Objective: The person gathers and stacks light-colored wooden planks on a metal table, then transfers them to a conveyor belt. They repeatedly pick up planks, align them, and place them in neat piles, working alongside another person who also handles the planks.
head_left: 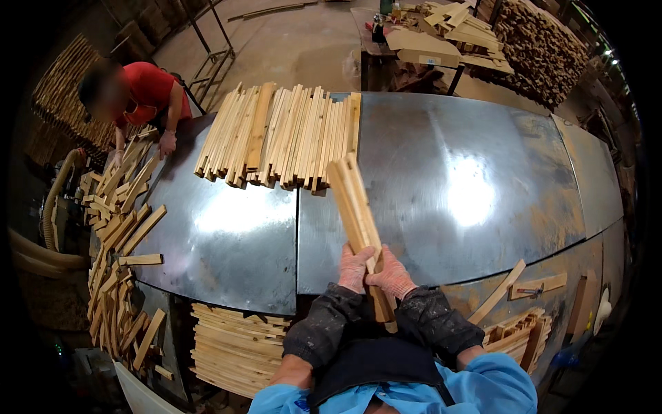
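Note:
A small bundle of long wooden strips (350,196) is gripped between my two gloved hands, tilted with its far end up and to the left. My left hand (354,267) wraps round its left side, and my right hand (392,271) closes on the right side, close beside it. Both gloves are pinkish knit, below dark sleeve covers. Just past the bundle's far end lies a wide row of similar wooden strips (289,138), side by side on the metal tabletop (407,131). How many strips I hold cannot be made out.
At the left, a person in red (148,93) reaches over a heap of loose wood pieces (114,241). Stacked strips (234,348) sit below the table's near edge. To my right are more strips (517,334) and a loose slat (498,291). A cluttered bench (376,48) stands behind.

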Demonstrator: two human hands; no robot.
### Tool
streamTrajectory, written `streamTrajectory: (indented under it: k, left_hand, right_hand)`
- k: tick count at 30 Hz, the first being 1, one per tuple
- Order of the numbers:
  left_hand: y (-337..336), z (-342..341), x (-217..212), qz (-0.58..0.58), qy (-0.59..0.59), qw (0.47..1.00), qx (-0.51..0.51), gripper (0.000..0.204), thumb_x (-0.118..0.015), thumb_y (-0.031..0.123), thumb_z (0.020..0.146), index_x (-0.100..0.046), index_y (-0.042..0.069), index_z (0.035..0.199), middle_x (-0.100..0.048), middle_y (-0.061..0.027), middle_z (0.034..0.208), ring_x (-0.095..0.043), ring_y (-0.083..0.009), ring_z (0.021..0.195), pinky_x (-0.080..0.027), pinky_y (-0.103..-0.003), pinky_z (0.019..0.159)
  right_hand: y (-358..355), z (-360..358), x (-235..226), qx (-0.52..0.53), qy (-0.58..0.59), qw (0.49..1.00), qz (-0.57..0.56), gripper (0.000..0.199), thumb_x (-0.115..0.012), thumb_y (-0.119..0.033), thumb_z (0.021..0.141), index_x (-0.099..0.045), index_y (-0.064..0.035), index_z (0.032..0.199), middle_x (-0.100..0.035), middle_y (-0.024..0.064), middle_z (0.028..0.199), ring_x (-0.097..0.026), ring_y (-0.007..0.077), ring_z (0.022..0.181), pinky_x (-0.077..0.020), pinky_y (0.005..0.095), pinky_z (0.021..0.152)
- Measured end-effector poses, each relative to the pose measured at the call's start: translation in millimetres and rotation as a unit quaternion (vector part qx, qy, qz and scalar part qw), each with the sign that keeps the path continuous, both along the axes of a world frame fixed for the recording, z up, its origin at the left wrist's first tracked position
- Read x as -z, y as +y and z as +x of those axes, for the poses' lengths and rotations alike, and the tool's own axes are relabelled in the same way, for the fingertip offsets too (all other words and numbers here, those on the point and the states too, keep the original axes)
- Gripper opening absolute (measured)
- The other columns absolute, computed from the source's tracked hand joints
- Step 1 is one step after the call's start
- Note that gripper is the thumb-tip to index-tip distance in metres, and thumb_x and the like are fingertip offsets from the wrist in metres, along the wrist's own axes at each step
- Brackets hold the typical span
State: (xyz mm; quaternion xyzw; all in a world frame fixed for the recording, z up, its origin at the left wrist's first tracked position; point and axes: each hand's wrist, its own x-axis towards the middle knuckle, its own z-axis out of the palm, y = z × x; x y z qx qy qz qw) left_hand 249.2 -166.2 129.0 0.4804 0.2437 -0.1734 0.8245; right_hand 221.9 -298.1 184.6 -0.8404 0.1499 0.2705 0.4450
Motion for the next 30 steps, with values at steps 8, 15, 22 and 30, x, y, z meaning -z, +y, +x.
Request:
streamTrajectory:
  k: [8, 15, 22, 30]
  left_hand:
    - [-82, 101, 20, 0.302, -0.057, 0.907, 0.287, 0.092, -0.074, 0.043, 0.096, -0.031, -0.001, 0.165, -0.046, -0.0275, 0.160, -0.047, -0.0399, 0.147, -0.040, -0.045, 0.121]
    - [-102, 232, 47, 0.695, -0.169, 0.618, 0.327, 0.093, -0.074, 0.047, 0.090, -0.037, 0.003, 0.163, -0.042, -0.0201, 0.163, -0.035, -0.0375, 0.155, -0.027, -0.053, 0.128]
    - [-242, 380, 4, 0.786, -0.280, 0.406, 0.374, 0.096, -0.072, 0.056, 0.093, -0.033, 0.009, 0.167, -0.034, -0.0197, 0.168, -0.029, -0.0446, 0.154, -0.018, -0.061, 0.127]
    - [-369, 434, -80, 0.783, -0.279, 0.359, 0.425, 0.082, -0.069, 0.052, 0.094, -0.040, 0.018, 0.164, -0.039, -0.0144, 0.164, -0.035, -0.0400, 0.150, -0.030, -0.058, 0.120]
  right_hand:
    - [-133, 89, 96, 0.184, -0.189, 0.959, -0.102, 0.087, -0.084, -0.026, 0.082, -0.044, -0.0044, 0.156, -0.067, 0.0256, 0.126, -0.064, 0.0438, 0.120, -0.0515, 0.0492, 0.105]
    - [-207, 159, 133, 0.121, -0.169, 0.940, -0.272, 0.094, -0.081, -0.028, 0.081, -0.038, -0.0070, 0.162, -0.060, 0.0210, 0.134, -0.059, 0.0437, 0.123, -0.0490, 0.0519, 0.107]
    - [-326, 145, 76, 0.161, -0.149, 0.928, -0.301, 0.095, -0.082, -0.031, 0.080, -0.040, -0.0067, 0.161, -0.057, 0.0198, 0.138, -0.056, 0.0417, 0.127, -0.0456, 0.0512, 0.111]
    - [-429, 132, 23, 0.203, -0.128, 0.915, -0.324, 0.095, -0.084, -0.029, 0.079, -0.041, -0.0075, 0.161, -0.058, 0.0202, 0.138, -0.057, 0.0423, 0.126, -0.0472, 0.0522, 0.109]
